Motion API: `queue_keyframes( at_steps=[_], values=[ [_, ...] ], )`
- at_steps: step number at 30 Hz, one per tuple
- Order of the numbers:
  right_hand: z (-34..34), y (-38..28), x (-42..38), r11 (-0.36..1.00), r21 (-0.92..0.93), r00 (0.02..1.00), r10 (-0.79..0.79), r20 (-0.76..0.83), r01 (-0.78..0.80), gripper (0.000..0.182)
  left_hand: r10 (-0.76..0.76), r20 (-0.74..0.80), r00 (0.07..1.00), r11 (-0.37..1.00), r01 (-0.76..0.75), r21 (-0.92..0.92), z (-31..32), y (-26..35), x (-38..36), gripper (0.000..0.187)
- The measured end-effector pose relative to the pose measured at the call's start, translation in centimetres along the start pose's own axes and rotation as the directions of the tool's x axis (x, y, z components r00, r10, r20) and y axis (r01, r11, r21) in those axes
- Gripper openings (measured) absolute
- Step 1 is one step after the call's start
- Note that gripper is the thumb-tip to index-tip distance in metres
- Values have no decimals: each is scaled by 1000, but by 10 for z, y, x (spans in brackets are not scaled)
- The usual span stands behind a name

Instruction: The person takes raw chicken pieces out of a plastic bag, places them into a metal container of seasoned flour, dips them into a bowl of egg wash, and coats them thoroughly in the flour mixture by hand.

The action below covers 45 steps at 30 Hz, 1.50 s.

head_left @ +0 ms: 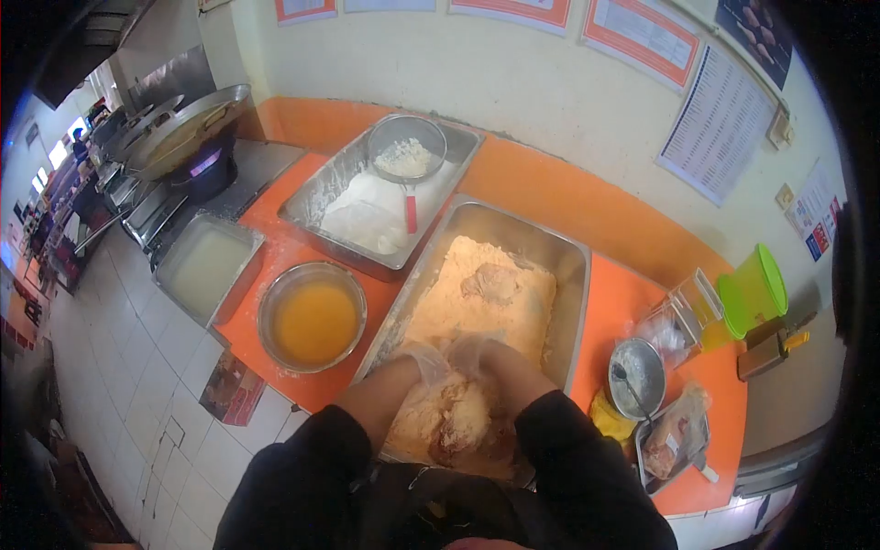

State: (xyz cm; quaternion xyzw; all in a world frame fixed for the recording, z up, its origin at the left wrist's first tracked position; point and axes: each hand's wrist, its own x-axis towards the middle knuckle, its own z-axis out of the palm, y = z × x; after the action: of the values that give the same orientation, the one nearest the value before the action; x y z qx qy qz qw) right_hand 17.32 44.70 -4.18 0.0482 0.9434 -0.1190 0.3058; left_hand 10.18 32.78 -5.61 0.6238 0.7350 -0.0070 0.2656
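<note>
Both my hands wear clear plastic gloves and reach into a deep metal tray [579, 302] of orange-tinted breading flour [440, 307]. My left hand [423, 360] is in the flour at the tray's left side. Close beside it is my right hand [469, 353]. The fingers of both are hidden by gloves, flour and blur, so what they hold does not show. Flour-coated pieces that look like raw chicken [463, 422] lie between my forearms at the near end. Another coated piece [493, 282] rests on the flour farther back.
Left of the tray stand a bowl of orange liquid [312, 323] and a pan of cloudy liquid [206, 275]. Behind is a white flour tray [302, 206] with a red-handled sieve [410, 170]. A metal bowl [639, 376] and bagged meat [667, 449] sit right. A large wok [188, 133] is far left.
</note>
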Motion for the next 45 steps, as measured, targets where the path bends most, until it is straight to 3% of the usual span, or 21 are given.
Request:
queue_keyframes(
  at_steps=[3, 6, 9, 12, 15, 18, 20, 21, 22, 25, 27, 29, 31, 33, 34, 37, 40, 42, 43, 44, 45],
  values=[
    [-42, -2, -45, 992, -5, 991, -122, 52, 123, 38, -32, 138, 990, 999, 32, 5, -15, -4, 0, 40],
    [-40, -2, -47, 974, -219, 995, 75, 67, -59, 40, -154, 56, 986, 988, 153, 28, -28, 1, -5, 37],
    [-49, -35, -52, 940, -246, 971, 235, -39, -238, 56, -430, -42, 902, 883, 411, -226, 1, -1, 8, 35],
    [-39, -46, -36, 928, -81, 919, 345, -192, -365, 65, -293, 58, 954, 949, 298, -99, -59, 42, -43, 36],
    [-84, -75, -50, 935, -38, 933, 348, -91, -353, 65, -510, 113, 853, 822, 522, -229, -27, 21, -13, 36],
    [-92, -51, -30, 955, -49, 944, 296, 145, -292, 48, -467, 168, 868, 826, 496, -268, -52, 27, -30, 38],
    [-40, -25, 22, 897, 13, 867, 430, -253, -441, 27, -595, 93, 798, 701, 572, -425, -41, 24, -22, 38],
    [-46, -37, 19, 884, -6, 851, 449, -270, -468, 27, -655, 60, 753, 631, 589, -505, -38, 22, -20, 39],
    [-53, -47, 11, 866, -22, 832, 472, -290, -499, 28, -634, 41, 772, 662, 570, -486, -39, 21, -21, 39],
    [-97, -49, -38, 956, -186, 969, 204, -138, -227, 24, -555, -68, 829, 778, 488, -396, -45, 21, -29, 39],
    [-76, 7, -29, 915, -389, 983, -155, -99, 105, 20, -478, -202, 855, 863, 414, -290, -51, 24, -33, 39],
    [-71, 25, -40, 796, -538, 941, -338, -17, 276, 17, -414, -344, 843, 840, 207, -501, -40, 12, -12, 39],
    [-76, 16, -78, 725, -626, 937, -349, 22, 285, 14, -295, -400, 868, 818, 13, -576, -37, 14, -5, 37],
    [-74, 3, -105, 834, -537, 955, -251, -159, 130, 16, -109, -359, 927, 813, -124, -569, -36, 21, -6, 34],
    [-69, -1, -114, 878, -476, 950, -194, -244, 57, 17, -89, -292, 952, 851, -80, -519, -36, 22, -5, 32],
    [-36, 10, -108, 990, -65, 890, -139, -434, 123, 21, -32, -160, 987, 933, -28, -359, -43, 30, -14, 29],
    [-30, -4, -116, 959, -269, 965, -152, -215, 92, 31, 44, -200, 979, 953, -101, -286, -40, 42, -29, 27],
    [-9, -12, -119, 955, -297, 968, -60, -244, -15, 30, 13, -271, 963, 939, -105, -327, -1, 41, -11, 26],
    [-5, -19, -121, 948, -310, 966, -13, -256, -69, 30, 95, -224, 970, 956, -152, -250, 5, 42, -7, 25],
    [-5, -27, -126, 983, 27, 931, 181, -316, -182, 27, 175, -170, 970, 963, -204, -176, 11, 45, -3, 24],
    [-12, -45, -137, 894, 365, 872, 380, -308, -261, 25, 251, -110, 962, 960, -262, -103, 10, 50, -6, 23]
  ],
)
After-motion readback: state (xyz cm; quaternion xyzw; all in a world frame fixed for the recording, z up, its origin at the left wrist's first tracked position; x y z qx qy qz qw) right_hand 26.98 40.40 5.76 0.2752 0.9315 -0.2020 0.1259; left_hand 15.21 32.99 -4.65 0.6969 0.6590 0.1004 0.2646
